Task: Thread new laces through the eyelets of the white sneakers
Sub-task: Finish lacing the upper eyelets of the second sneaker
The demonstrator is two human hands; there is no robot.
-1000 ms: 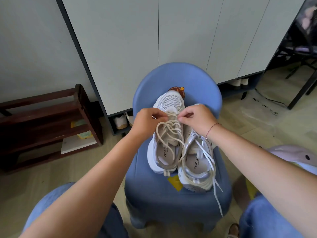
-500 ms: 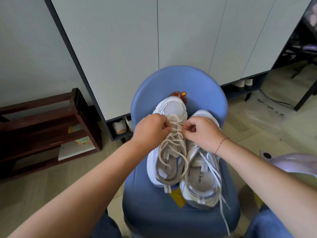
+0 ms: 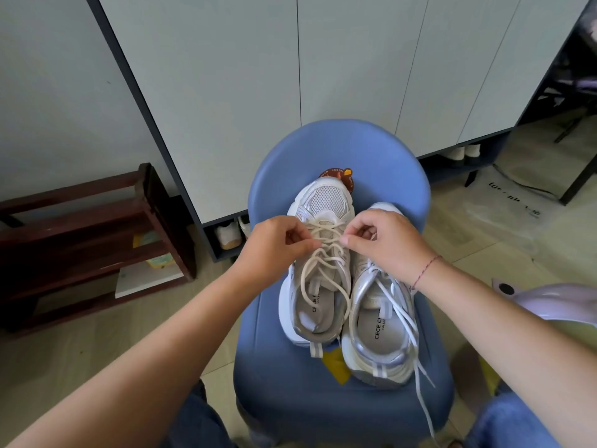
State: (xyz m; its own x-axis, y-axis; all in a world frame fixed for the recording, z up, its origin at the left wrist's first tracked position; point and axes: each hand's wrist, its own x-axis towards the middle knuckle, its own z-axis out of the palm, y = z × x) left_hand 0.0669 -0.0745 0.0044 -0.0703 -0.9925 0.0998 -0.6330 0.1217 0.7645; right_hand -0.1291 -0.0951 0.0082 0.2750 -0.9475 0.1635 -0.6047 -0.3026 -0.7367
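Two white sneakers stand side by side on a blue chair (image 3: pixel 381 156), toes pointing away from me. The left sneaker (image 3: pixel 323 202) carries a cream lace (image 3: pixel 323 270) crossed through its eyelets, with loose loops over its opening. My left hand (image 3: pixel 274 244) pinches that lace at the left side of the eyelet rows. My right hand (image 3: pixel 384 240) pinches it from the right, fingertips close to the left hand's. The right sneaker (image 3: pixel 378 321) has a white lace (image 3: pixel 420 379) trailing over its heel and down the chair's front.
A white cabinet (image 3: pixel 290 76) rises right behind the chair, with shoes (image 3: pixel 227 236) in the gap beneath it. A dark wooden rack (image 3: pixel 97 227) stands at the left. A pale purple object (image 3: pixel 549 302) lies at the right. My knees in jeans frame the chair's front.
Both hands slid slightly toward me along the left sneaker's eyelet rows and their fingertips drew the cream lace out. The camera tilted, so the right sneaker's toe shows more.
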